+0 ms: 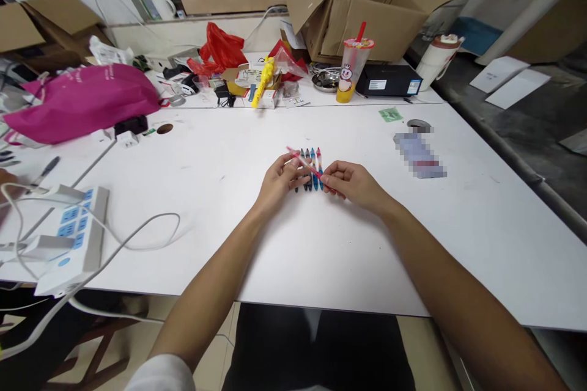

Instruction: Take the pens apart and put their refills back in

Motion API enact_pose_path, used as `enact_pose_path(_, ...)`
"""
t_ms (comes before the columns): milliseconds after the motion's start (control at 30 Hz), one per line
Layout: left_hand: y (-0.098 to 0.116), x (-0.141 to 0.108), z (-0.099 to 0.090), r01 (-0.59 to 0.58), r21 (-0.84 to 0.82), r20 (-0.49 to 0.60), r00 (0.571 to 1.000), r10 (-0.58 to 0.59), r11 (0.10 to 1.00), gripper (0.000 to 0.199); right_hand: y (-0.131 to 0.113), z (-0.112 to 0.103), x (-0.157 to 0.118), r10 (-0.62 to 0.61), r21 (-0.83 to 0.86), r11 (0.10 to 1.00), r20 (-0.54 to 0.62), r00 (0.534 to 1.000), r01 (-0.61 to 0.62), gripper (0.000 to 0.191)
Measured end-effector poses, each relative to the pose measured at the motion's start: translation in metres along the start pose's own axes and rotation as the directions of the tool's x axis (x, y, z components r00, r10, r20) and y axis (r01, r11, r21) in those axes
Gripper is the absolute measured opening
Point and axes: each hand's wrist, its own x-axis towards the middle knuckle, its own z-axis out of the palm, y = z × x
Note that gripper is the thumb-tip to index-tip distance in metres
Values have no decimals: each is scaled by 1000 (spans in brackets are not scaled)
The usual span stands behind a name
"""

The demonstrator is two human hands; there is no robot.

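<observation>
A pink pen (304, 162) is held at a slant between my two hands, above a row of pens on the white table. My left hand (280, 181) pinches it near its upper left end. The fingers of my right hand (351, 183) are closed on its lower right end. Beneath it several pens lie side by side, pointing away from me, among them a blue one (315, 182) and a pink-tipped one (320, 160). My left fingers partly cover the pens at the row's left side.
A power strip (94, 226) with white cables lies at the left on the white table (183, 263). Farther back are a magenta bag (92, 101), a drink cup (352, 70), a black box (389, 80) and an open carton (367, 24). A tape roll (419, 125) sits at the right.
</observation>
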Motion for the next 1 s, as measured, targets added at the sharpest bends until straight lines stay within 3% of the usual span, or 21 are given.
enact_pose_path(133, 2, -4, 5, 11, -102, 28, 1000, -8, 995, 28, 4, 7, -2, 99, 201, 972, 121, 988, -122, 42)
enact_pose_path(233, 2, -5, 7, 20, -117, -3, 1000, -20, 993, 23, 6, 10, -4, 141, 159, 971, 228, 963, -180, 53)
enact_pose_path(367, -2, -3, 9, 17, -125, -77, 997, -26, 992, 22, 6, 13, -9, -61, -180, 981, 47, 997, 68, 41)
enact_pose_path(433, -5, -1, 9, 24, -133, -119, 992, -40, 991, 21, 6, 15, -11, -121, -314, 943, -21, 992, 109, 36)
enact_pose_path(633, -6, -1, 12, 87, -157, -151, 982, -111, 984, 19, 11, 18, -9, -160, -109, 984, -166, 973, 143, 28)
enact_pose_path(800, -10, -1, 12, 92, -168, -149, 982, -117, 982, 25, 16, 16, -4, -184, -91, 982, -264, 947, 166, 27)
enact_pose_path(1000, -12, 0, 11, 75, -178, -183, 977, -108, 981, 21, 22, 11, -1, -173, -90, 984, -252, 952, 155, 31)
